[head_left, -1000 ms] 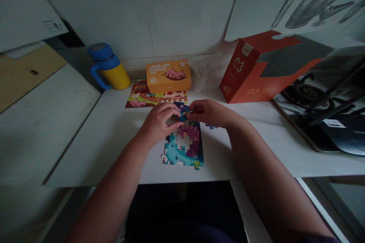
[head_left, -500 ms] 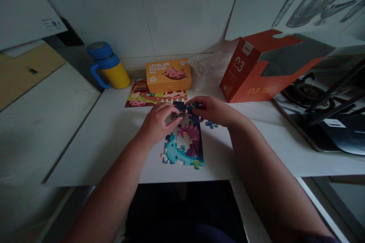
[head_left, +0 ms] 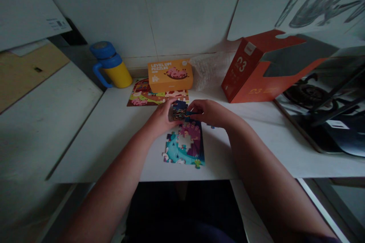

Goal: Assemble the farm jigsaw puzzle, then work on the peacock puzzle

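My left hand (head_left: 162, 120) curls its fingers and thumb around the left side of a stack of dark jigsaw puzzle pieces (head_left: 180, 105). From the right, my right hand (head_left: 209, 112) pinches a dark blue puzzle piece (head_left: 190, 114) beside the stack. Nearer to me lies a partly joined puzzle (head_left: 172, 150), with a turquoise creature, a purple shape and a dark blue right edge. White tabletop shows through a gap in its middle. One loose blue piece (head_left: 212, 126) pokes out below my right wrist, mostly hidden.
An orange puzzle box (head_left: 170, 79) stands on a finished farm puzzle (head_left: 139, 100) at the back. Left of it is a blue and yellow jug (head_left: 116, 72). Bubble wrap (head_left: 209, 72), a red-orange carton (head_left: 245, 72) and a gas stove (head_left: 322, 114) are to the right.
My left hand has closed round the side of the stack. My right hand has brought its piece slightly down and against the stack, and now covers more of the loose blue piece.
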Demonstrator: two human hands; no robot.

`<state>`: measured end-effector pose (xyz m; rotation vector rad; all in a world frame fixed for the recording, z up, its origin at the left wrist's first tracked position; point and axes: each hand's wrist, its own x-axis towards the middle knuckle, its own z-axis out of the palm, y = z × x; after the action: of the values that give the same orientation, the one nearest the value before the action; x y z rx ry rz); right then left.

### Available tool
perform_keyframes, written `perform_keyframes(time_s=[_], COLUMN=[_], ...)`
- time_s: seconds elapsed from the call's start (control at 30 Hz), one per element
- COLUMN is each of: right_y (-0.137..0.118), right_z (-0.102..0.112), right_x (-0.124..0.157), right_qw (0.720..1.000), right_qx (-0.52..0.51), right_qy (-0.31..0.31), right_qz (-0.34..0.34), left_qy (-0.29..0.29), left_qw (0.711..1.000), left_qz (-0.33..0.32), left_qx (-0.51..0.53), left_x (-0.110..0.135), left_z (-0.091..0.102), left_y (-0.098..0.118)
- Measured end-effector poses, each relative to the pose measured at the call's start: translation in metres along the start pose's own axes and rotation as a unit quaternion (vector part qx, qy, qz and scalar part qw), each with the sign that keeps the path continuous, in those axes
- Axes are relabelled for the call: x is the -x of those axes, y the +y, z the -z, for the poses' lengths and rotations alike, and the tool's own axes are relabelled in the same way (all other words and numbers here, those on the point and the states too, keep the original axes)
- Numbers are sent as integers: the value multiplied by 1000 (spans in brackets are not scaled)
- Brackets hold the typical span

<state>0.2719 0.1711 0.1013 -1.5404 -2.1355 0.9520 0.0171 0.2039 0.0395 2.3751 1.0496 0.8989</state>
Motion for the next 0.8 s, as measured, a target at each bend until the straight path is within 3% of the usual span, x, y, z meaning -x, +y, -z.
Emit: perform_keyframes(time_s=[0.47, 0.8], right_y=[22, 7], right_z=[15, 3], right_x=[-1, 0], right_qw=[997, 1000], right_qx=[14, 0], right_qy=[71, 21], right_qz=[9, 13], left_qy=[-27, -21], left_qw=[999, 999], left_qz=[38, 19], left_qx=[20, 23], left_x=[-9, -12], left_z=[-4, -5], left_y=[-9, -3])
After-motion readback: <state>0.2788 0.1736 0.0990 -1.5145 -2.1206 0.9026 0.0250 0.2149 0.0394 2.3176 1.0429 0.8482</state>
